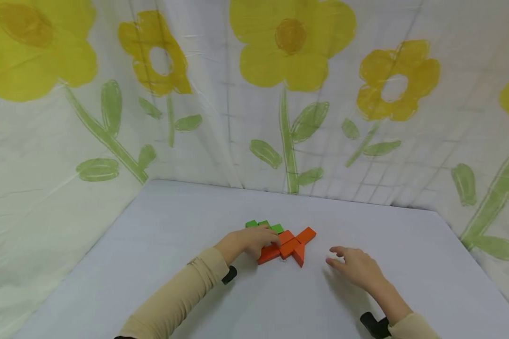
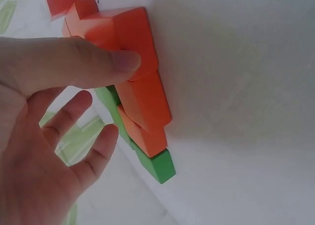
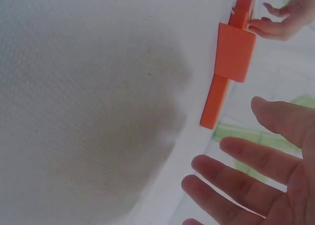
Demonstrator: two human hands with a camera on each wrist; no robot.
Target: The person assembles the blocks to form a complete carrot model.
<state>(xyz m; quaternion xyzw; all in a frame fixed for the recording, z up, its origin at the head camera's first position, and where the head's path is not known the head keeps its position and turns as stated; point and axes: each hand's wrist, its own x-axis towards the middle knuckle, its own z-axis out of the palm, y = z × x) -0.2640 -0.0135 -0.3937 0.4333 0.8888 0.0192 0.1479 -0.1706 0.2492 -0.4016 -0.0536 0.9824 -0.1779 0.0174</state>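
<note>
A cluster of orange blocks (image 1: 289, 246) is seen lying flat near the middle of the pale table (image 1: 161, 245), with a row of green blocks (image 1: 265, 226) set touching its far left side. The left hand (image 1: 250, 241) is laid against the left end of the cluster; in the left wrist view its thumb (image 2: 93, 62) is pressed on the side of an orange block (image 2: 130, 35), while the other fingers (image 2: 74, 116) are spread and relaxed, apart from the blocks, so nothing is gripped. In that view a green block (image 2: 160, 165) is seen at the near end of the row, just beneath the orange pieces. The right hand (image 1: 356, 267) is held just above the table to the right of the cluster, near it but not touching, with fingers extended and slightly parted and nothing held; in the right wrist view its fingers (image 3: 246, 161) are seen open, with bare tabletop between them and the orange pieces (image 3: 231, 57). The view of part of the green row and of the left end of the orange cluster is blocked in the head view by the left hand. A beige sleeve (image 1: 174, 296) is worn on each arm. The table is enclosed behind and on both sides by a white sheet printed with yellow flowers (image 1: 290, 42) and green stems.
</note>
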